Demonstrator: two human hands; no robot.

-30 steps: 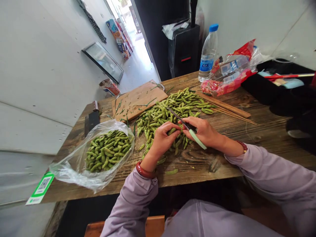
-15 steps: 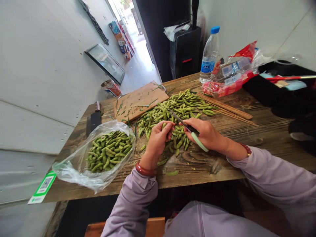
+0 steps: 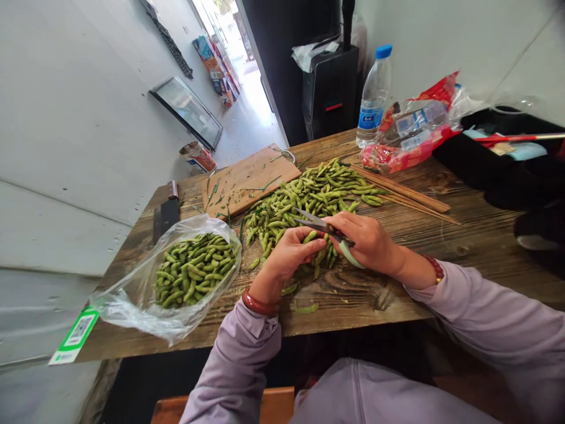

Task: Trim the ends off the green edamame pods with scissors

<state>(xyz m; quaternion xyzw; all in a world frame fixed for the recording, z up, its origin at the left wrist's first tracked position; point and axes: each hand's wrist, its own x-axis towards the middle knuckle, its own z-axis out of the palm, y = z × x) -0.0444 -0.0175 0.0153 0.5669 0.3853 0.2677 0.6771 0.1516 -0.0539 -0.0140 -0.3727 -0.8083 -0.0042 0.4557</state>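
Pinched in my left hand (image 3: 289, 253) is a green edamame pod (image 3: 309, 237), held between thumb and fingers. My right hand (image 3: 364, 238) grips a pair of scissors (image 3: 314, 222) with pale green handles; the blades point left, slightly parted, just above the pod. Behind both hands a loose heap of edamame pods (image 3: 326, 182) spreads over the wooden table (image 3: 410, 235). To the left sits a clear plastic bag (image 3: 132, 300), its mouth open, with more edamame pods (image 3: 194, 271) inside. A few single pods lie near the table's front edge.
Behind the heap lies a wooden cutting board (image 3: 251, 176) with green scraps. A cleaver (image 3: 166, 217) rests at the left edge. Bamboo skewers (image 3: 406, 197) lie right of the heap. A water bottle (image 3: 373, 100) and a red plastic package (image 3: 410, 147) stand at the back right.
Both hands have come slightly lower and nearer to me. The scissors' blades have parted and now point more to the left. The pod shows more clearly in my left fingers.
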